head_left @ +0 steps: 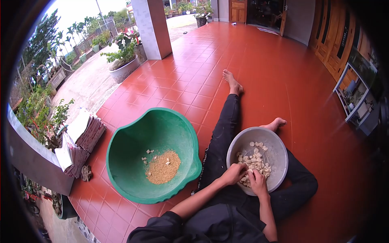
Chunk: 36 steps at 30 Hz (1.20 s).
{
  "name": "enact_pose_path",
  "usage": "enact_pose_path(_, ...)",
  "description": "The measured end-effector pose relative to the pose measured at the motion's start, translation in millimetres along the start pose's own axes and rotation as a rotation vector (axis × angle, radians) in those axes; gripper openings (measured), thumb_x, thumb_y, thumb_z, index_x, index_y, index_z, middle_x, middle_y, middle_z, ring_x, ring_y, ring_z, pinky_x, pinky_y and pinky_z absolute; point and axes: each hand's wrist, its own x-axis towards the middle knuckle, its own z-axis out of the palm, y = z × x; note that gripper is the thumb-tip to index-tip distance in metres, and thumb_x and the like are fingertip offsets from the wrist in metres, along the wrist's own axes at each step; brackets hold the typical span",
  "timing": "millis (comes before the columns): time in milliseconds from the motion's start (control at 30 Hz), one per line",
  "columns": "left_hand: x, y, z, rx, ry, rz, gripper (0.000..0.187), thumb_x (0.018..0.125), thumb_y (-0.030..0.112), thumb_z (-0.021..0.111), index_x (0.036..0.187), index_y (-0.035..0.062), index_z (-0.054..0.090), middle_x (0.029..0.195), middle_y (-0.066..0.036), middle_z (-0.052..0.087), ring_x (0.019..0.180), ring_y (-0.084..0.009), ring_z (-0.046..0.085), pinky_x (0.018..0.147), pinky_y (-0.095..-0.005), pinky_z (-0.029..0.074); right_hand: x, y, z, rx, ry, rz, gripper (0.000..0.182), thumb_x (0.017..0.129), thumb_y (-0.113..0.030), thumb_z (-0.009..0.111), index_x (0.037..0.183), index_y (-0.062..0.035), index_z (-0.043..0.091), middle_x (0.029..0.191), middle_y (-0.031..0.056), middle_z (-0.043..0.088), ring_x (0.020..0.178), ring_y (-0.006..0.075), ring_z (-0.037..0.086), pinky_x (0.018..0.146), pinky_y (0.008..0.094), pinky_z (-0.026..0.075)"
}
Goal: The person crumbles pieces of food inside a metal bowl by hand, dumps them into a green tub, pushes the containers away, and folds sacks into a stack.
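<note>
A grey metal bowl [279,162] rests between my legs, with many pale, roundish dry pieces [257,156] in it. Over its near side, my left hand [235,174] and my right hand [258,181] meet with fingers pinched together. A small pale piece seems to be between the fingertips, too small and covered to make out. To the left stands a large green plastic basin [125,146] with a spout-like lip. Tan crumbly grains [163,168] lie on its bottom, with a few pale bits on and beside them.
My outstretched leg [225,125] lies between basin and bowl. Stacked paper bundles [83,137] sit by the low wall at left. A tiled pillar [152,28] and potted plant [125,69] stand farther off. At right is a glass-sided cabinet [352,93]. Red tile [259,73] covers the floor.
</note>
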Motion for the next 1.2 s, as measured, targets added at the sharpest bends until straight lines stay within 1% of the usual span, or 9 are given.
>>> enact_pose_path(267, 0.6, 4.7, -1.3, -0.008, -0.087, 0.051, 0.023, 0.09, 0.018, 0.058, 0.093, -0.0046, 0.059, 0.078, -0.021, 0.064, 0.072, -0.0329, 0.064, 0.065, -0.0393, 0.048, 1.6, -2.8, 3.3, 0.09, 0.103, -0.047, 0.026, 0.096, -0.022, 0.047, 0.081, -0.0009, 0.054, 0.062, 0.0167, 0.053, 0.057, 0.0322, 0.055, 0.054, 0.0411, 0.04)
enact_pose_path(367, 0.9, 6.6, -2.4, 0.004, -0.103, 0.019, 0.024, 0.091, 0.019, 0.057, 0.093, -0.0048, 0.059, 0.076, -0.021, 0.063, 0.071, -0.0333, 0.064, 0.065, -0.0398, 0.048, 1.3, -5.6, -0.4, -0.003, 0.073, -0.038, 0.025, 0.095, -0.02, 0.047, 0.083, -0.0006, 0.055, 0.072, 0.0194, 0.06, 0.069, 0.0392, 0.06, 0.058, 0.0457, 0.043)
enact_pose_path(567, 0.8, 9.4, -1.9, 0.031, -0.078, 0.021, 0.02, 0.089, 0.016, 0.059, 0.094, -0.0042, 0.059, 0.078, -0.02, 0.063, 0.073, -0.0333, 0.064, 0.066, -0.0391, 0.049, 2.2, -7.2, 1.1, -0.002, 0.133, -0.034, 0.024, 0.094, -0.019, 0.05, 0.08, -0.0005, 0.055, 0.067, 0.0189, 0.058, 0.064, 0.039, 0.059, 0.056, 0.0448, 0.043)
enact_pose_path(633, -0.7, 22.9, -4.3, -0.129, 0.111, 0.156, 0.016, 0.086, 0.01, 0.062, 0.095, -0.0034, 0.058, 0.083, -0.017, 0.064, 0.076, -0.0306, 0.064, 0.067, -0.0375, 0.05, 3.5, -5.1, 2.4, 0.012, 0.155, -0.039, 0.025, 0.094, -0.02, 0.051, 0.079, -0.0004, 0.054, 0.066, 0.0189, 0.058, 0.063, 0.0389, 0.059, 0.055, 0.0447, 0.042)
enact_pose_path(767, -0.3, 22.3, -6.2, -0.105, 0.065, 0.228, 0.017, 0.08, 0.007, 0.067, 0.092, -0.0013, 0.058, 0.082, -0.016, 0.062, 0.075, -0.03, 0.063, 0.066, -0.0389, 0.049, 2.9, -2.9, 1.2, 0.015, 0.143, -0.03, 0.027, 0.093, -0.021, 0.053, 0.077, -0.0002, 0.054, 0.065, 0.0189, 0.057, 0.061, 0.0383, 0.058, 0.054, 0.0447, 0.041)
enact_pose_path(867, -0.4, 16.1, -9.5, -0.063, 0.029, 0.138, 0.019, 0.079, 0.012, 0.07, 0.088, -0.0017, 0.059, 0.077, -0.015, 0.063, 0.07, -0.0304, 0.062, 0.064, -0.0376, 0.049, 2.1, -0.2, 0.1, 0.018, 0.159, -0.045, 0.028, 0.093, -0.022, 0.053, 0.076, -0.0003, 0.054, 0.064, 0.019, 0.057, 0.061, 0.0381, 0.058, 0.053, 0.0447, 0.041)
enact_pose_path(933, -0.6, 14.9, -11.8, -0.002, -0.044, 0.012, 0.02, 0.083, 0.016, 0.07, 0.09, -0.001, 0.062, 0.074, -0.013, 0.063, 0.068, -0.0197, 0.062, 0.063, -0.0328, 0.049, 3.3, 3.5, 1.4, 0.017, 0.178, -0.038, 0.028, 0.094, -0.022, 0.053, 0.076, -0.0002, 0.054, 0.063, 0.0187, 0.056, 0.06, 0.0373, 0.058, 0.053, 0.0442, 0.041)
enact_pose_path(1033, -0.1, 16.6, -10.6, -0.115, 0.013, -0.042, 0.022, 0.084, 0.019, 0.07, 0.084, -0.0019, 0.062, 0.07, -0.011, 0.063, 0.065, -0.016, 0.061, 0.061, -0.0316, 0.049, 3.5, 2.2, 1.8, 0.038, 0.186, -0.014, 0.029, 0.094, -0.022, 0.052, 0.075, -0.0001, 0.053, 0.062, 0.0179, 0.055, 0.058, 0.0352, 0.057, 0.052, 0.0429, 0.04)
enact_pose_path(1200, 0.9, 15.4, -11.6, -0.126, 0.036, -0.074, 0.022, 0.085, 0.018, 0.068, 0.089, -0.0021, 0.063, 0.074, -0.011, 0.064, 0.067, -0.0155, 0.061, 0.062, -0.031, 0.049, 3.2, -4.3, 0.3, 0.068, 0.121, -0.027, 0.029, 0.094, -0.022, 0.053, 0.076, 0.0002, 0.053, 0.061, 0.0162, 0.054, 0.055, 0.0312, 0.056, 0.051, 0.0405, 0.04)
